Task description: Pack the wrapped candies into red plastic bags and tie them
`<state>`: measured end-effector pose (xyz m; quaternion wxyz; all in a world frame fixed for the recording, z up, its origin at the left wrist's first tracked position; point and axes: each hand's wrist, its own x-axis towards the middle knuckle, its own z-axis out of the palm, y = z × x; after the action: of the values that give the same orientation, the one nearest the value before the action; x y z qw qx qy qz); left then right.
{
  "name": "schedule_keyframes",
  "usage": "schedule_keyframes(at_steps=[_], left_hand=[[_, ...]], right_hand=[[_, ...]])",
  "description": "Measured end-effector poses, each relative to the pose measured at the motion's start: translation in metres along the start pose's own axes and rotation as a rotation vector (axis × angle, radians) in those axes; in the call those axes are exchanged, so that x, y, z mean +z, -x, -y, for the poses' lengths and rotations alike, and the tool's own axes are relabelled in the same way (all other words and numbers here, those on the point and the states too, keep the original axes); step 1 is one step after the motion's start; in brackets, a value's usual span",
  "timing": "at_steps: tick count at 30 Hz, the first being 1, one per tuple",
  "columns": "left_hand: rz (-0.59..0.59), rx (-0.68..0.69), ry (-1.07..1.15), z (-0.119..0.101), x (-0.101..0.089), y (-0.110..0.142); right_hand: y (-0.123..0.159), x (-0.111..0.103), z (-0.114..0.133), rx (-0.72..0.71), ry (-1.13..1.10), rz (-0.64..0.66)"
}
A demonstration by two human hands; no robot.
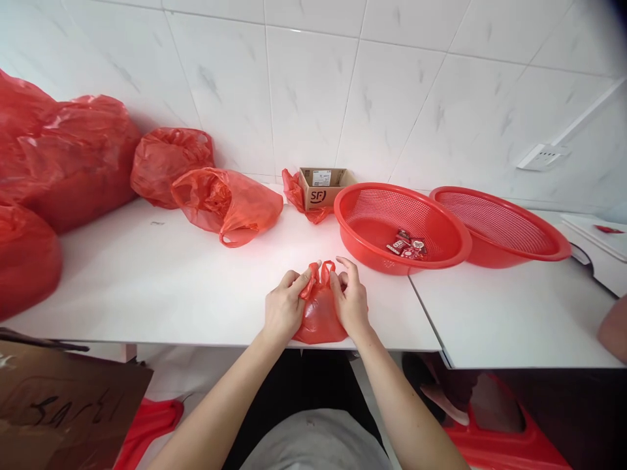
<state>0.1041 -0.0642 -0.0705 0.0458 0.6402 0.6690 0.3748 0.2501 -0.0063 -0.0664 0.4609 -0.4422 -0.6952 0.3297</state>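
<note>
A small red plastic bag [322,318] sits at the front edge of the white table, rounded out by contents I cannot make out. My left hand [285,305] pinches its left handle between thumb and fingers. On the other side, my right hand [351,297] grips the right handle, which stands up as a loop, with the index finger raised. Ahead and to the right is a red perforated basin [362,245] with several small dark-red printed packets [409,246] inside.
A second red basin [519,258] stands further right. Behind are a small SF cardboard box [321,196] and an open red bag [255,209]. Large filled red bags [83,156] line the left. A cardboard carton [63,405] is at lower left; another person's arm [614,329] shows at right.
</note>
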Motion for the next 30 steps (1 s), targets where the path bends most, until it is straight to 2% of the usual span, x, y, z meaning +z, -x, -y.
schedule_keyframes(at_steps=[3,8,17,20,25,28,30], left_hand=[[0.019,0.016,-0.108,0.000,0.003,0.006],[0.018,0.089,-0.233,0.003,0.005,0.019],[0.096,0.020,-0.271,0.000,0.006,0.018],[0.135,-0.024,-0.271,-0.004,0.004,0.008],[0.182,-0.112,-0.255,-0.006,0.004,-0.025],[0.176,-0.149,-0.191,-0.001,0.004,-0.039],[0.152,-0.144,-0.104,0.004,0.003,-0.039]], right_hand=[[0.007,-0.001,-0.005,0.025,0.080,0.030],[0.016,-0.002,-0.009,-0.024,0.219,0.065],[0.018,0.000,-0.013,-0.030,0.339,0.107],[0.011,0.002,-0.011,0.010,0.411,0.162],[-0.017,0.008,-0.001,0.050,0.568,0.368],[-0.027,0.010,0.002,0.063,0.558,0.353],[-0.028,0.011,0.001,0.081,0.549,0.309]])
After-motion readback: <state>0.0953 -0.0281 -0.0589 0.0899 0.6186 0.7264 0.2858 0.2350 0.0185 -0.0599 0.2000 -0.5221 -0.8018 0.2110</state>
